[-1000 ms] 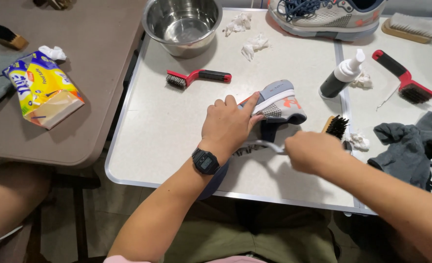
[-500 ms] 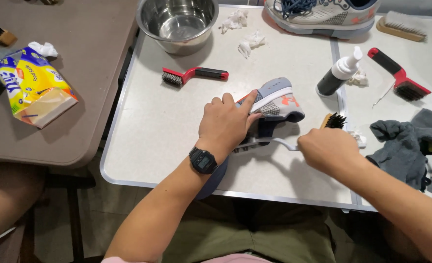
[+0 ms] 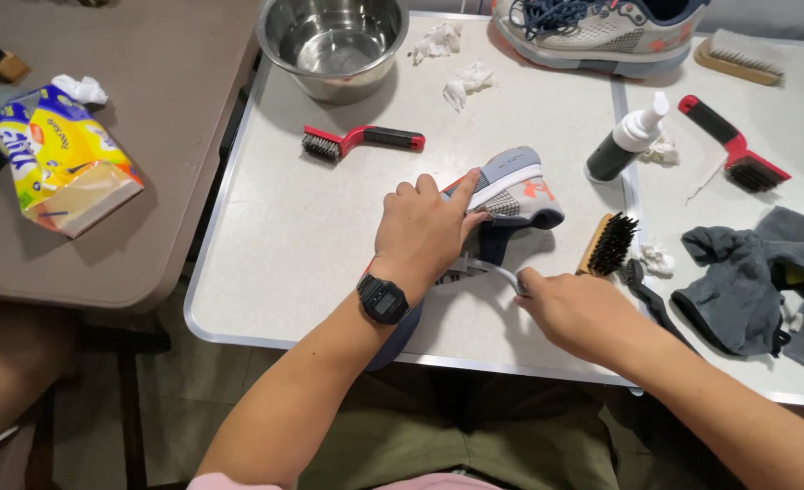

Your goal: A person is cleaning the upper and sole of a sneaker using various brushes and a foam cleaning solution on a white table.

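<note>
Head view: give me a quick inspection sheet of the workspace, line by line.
Surface: white folding table, with a brown table beside it.
Job's things: grey sneaker lying under the left hand; the right hand pinches a grey strap at its side.
Clutter: steel bowl, red-handled brush, second sneaker, spray bottle, wooden brush, another red brush, grey cloth, tissue wads, yellow tissue pack.
Grippers: both hands bare; watch on the left wrist.
Cables: nothing seen.
Surroundings: floor below; another person's leg at far left.
</note>
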